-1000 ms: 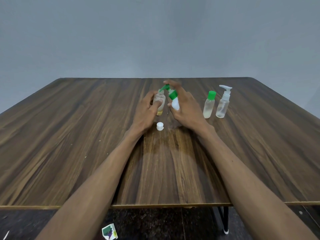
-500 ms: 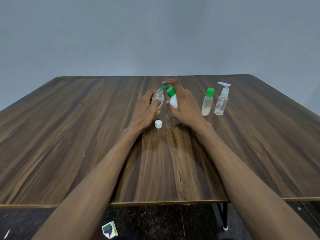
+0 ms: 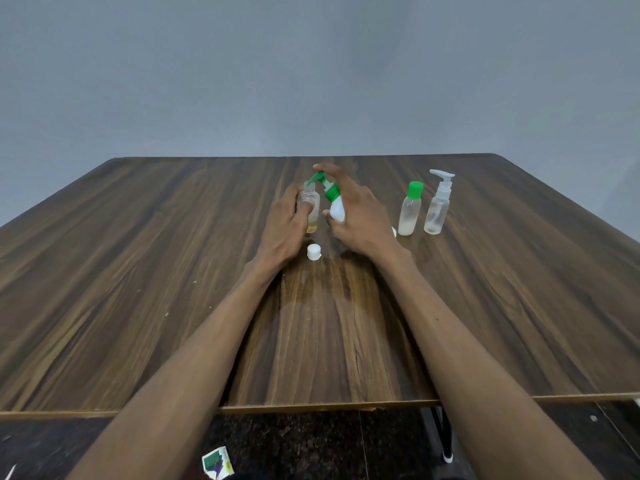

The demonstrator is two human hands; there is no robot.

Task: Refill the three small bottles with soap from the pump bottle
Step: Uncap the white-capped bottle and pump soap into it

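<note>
My left hand grips a small clear bottle that stands uncapped on the table, with a little yellowish liquid at its bottom. My right hand holds the white pump bottle with a green pump head, tilted left so its green nozzle sits over the small bottle's mouth; a finger lies on top of the pump. A white cap lies on the table just in front of the small bottle. To the right stand a small bottle with a green cap and a clear bottle with a white pump.
The wooden table stretches wide on both sides of my arms. Its front edge runs below my forearms. A small green and white packet lies on the dark floor, and a table leg shows at lower right.
Both hands stay on their bottles, with the nozzle still over the small bottle's mouth. The view has shifted slightly.
</note>
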